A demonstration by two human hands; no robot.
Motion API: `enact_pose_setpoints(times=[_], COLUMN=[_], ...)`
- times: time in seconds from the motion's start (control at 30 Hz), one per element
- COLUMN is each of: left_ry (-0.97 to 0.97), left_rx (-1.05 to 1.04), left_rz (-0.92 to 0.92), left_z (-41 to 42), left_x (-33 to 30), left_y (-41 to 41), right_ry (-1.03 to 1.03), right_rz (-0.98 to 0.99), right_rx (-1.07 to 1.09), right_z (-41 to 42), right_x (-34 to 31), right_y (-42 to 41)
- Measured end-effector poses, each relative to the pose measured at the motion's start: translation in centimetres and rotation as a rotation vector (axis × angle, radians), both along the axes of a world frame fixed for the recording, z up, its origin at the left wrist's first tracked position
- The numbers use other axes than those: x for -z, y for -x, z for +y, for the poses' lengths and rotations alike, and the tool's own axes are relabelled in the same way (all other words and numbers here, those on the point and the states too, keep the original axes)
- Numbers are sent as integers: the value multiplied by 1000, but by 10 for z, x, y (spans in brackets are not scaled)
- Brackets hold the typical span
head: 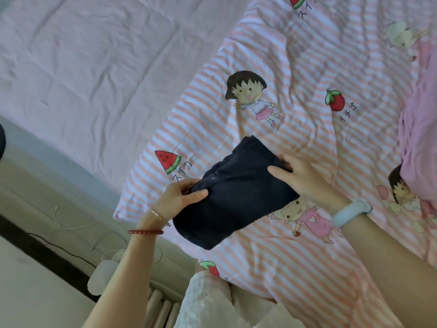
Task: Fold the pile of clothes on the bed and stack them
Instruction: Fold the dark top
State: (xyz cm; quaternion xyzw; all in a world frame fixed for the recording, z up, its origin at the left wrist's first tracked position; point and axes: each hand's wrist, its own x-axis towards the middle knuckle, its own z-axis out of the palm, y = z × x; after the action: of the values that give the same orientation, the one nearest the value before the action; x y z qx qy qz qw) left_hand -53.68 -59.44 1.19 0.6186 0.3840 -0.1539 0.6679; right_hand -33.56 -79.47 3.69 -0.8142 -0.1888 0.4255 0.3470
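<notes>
A dark navy garment (236,197), folded into a compact rectangle, lies on the pink-striped cartoon quilt (295,79). My left hand (179,197) grips its left edge, thumb on top and fingers curled under the gathered cloth. My right hand (298,176) holds the far right corner, thumb lying across the top and fingers tucked behind the fabric. A pale pink piece of clothing (418,143) sits bunched at the right edge of the view.
The plain lilac sheet (82,55) covers the bed to the upper left. Beyond the bed's near-left edge lies the floor with a thin white cable (78,226), a white plug block (104,275) and a dark strip. My light clothing (212,301) shows at the bottom.
</notes>
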Motion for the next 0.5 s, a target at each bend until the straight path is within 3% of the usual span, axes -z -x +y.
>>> enact_pose_setpoints(times=[0.1, 0.2, 0.3, 0.43, 0.5], left_ry=[-333, -531, -383, -62, -41], left_rx=[-36, -312, -504, -490, -484], left_rz=[71, 201, 262, 250, 199], left_z=[1, -9, -32, -67, -73], left_x=[14, 28, 38, 45, 48], left_y=[-32, -36, -13, 13, 11], right_ry=[177, 295, 210, 126, 166], right_rz=[-8, -34, -54, 35, 52], right_rx=[83, 151, 285, 327, 317], right_z=[-46, -63, -61, -41, -35], right_x=[17, 39, 45, 46, 47], right_y=[11, 18, 16, 15, 16])
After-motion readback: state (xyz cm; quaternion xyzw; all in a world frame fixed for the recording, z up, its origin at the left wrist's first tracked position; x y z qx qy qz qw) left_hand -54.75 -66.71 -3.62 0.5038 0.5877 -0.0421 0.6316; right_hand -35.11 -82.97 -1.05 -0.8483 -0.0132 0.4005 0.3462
